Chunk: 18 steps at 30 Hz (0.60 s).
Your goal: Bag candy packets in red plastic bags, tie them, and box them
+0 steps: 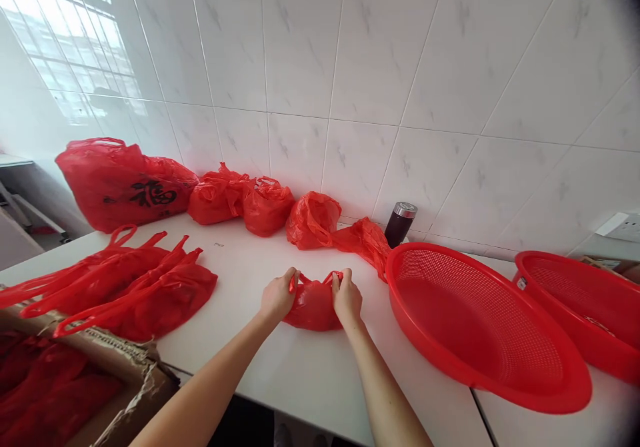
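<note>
A filled red plastic bag (314,310) rests on the white table (280,380) right in front of me. My left hand (277,295) pinches one of its handles, and my right hand (347,295) grips the other. The handles are pulled apart and the bag's top is gathered between my hands. Its contents are hidden by the red plastic. Beyond it, a loose, crumpled red bag (367,240) lies beside a fuller, rounded red bag (313,220).
Two red plastic baskets (475,314) stand at the right, near a dark thermos (400,224). More tied red bags (267,207) line the tiled wall. Several red bags (165,294) lie at the left, beside a cardboard box (140,380) with red bags in it.
</note>
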### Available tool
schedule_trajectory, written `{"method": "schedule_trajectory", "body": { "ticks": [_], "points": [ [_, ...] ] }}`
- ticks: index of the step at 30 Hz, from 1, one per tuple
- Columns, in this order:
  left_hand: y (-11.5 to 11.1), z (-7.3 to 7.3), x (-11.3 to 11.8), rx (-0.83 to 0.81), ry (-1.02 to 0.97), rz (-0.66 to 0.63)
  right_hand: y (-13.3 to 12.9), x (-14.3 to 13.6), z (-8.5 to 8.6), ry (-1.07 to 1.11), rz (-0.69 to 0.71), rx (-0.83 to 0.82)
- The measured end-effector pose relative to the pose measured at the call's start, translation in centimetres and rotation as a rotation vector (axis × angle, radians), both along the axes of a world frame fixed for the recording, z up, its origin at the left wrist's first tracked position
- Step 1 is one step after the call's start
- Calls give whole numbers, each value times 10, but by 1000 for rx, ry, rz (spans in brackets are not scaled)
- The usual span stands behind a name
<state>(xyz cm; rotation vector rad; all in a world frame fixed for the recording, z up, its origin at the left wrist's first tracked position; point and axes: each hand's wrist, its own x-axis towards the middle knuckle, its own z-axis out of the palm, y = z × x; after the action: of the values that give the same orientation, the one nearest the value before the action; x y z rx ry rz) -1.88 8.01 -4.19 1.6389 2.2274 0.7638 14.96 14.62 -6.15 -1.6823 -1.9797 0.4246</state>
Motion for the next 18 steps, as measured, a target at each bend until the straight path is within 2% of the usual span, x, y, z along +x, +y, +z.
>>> {"method": "schedule_trajectory", "body": {
  "ticks": [7, 13, 18],
  "points": [
    [30, -13, -3, -102, 94, 29, 21, -7, -18, -139, -10, -46],
    [35, -28, -4, -99, 176, 43, 25, -14, -27, -188, -39, -25],
    [33, -34, -1, -67, 137, 101, 24, -15, -26, -144, -98, -24]
  ]
}}
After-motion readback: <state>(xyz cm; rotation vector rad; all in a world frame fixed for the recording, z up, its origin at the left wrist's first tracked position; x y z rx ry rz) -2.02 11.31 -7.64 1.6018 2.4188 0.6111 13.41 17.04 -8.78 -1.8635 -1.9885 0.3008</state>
